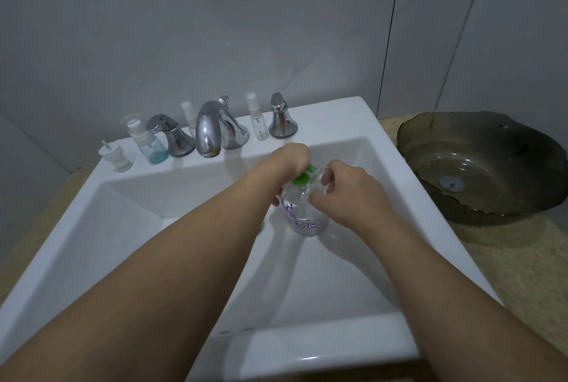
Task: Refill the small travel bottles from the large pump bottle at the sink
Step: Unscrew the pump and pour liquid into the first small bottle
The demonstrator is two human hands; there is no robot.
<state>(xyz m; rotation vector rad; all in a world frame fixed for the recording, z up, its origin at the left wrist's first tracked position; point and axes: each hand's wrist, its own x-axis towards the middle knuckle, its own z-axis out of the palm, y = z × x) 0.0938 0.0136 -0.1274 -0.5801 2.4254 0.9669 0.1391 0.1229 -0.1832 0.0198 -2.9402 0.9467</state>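
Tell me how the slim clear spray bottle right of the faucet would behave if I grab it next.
The spray bottle looks nearly empty, so probably very light. Tall and narrow, standing on the sink's back ledge, it would likely tip from a sideways nudge. Its smooth clear wall may be slippery.

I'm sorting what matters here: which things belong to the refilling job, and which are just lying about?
Job: pump bottle with green pump, held by left hand and right hand; spray bottles; blue-liquid bottle; loose cap; sink.
Lying about: glass bowl; tap.
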